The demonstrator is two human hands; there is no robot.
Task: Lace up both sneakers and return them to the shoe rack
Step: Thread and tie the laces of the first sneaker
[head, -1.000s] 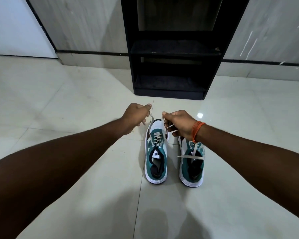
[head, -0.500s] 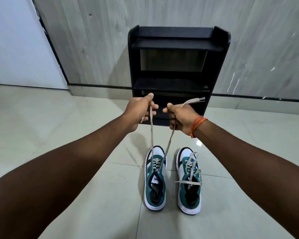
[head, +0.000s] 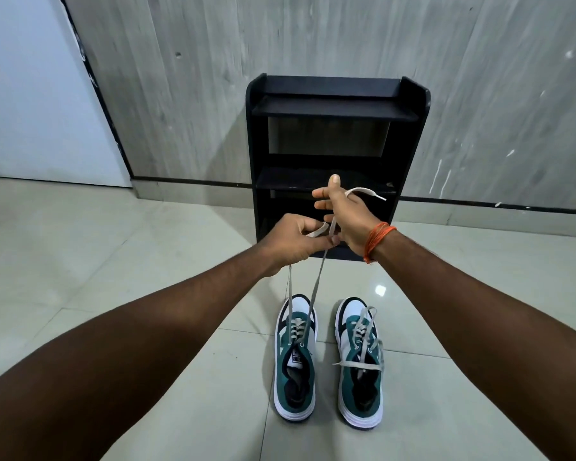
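Two teal-and-white sneakers stand side by side on the floor, toes toward the black shoe rack (head: 413, 134). From the left sneaker (head: 295, 364) a grey lace (head: 316, 284) runs up taut in two strands to my hands. My left hand (head: 295, 241) pinches one strand, its end sticking out by the fingers. My right hand (head: 343, 216), with an orange thread at the wrist, grips the other strand; its tip pokes out to the right. Both hands touch high above the shoe. The right sneaker (head: 361, 367) has its lace lying loose across it.
The rack stands against a grey panelled wall (head: 187, 94) and its shelves hold nothing. Pale glossy floor tiles (head: 113, 261) spread all around. A white door or panel (head: 30, 94) is at the far left.
The view has tilted up, showing the whole rack. My hands have come together, the right one rising and crossing its strand over the left; the lace stays taut.
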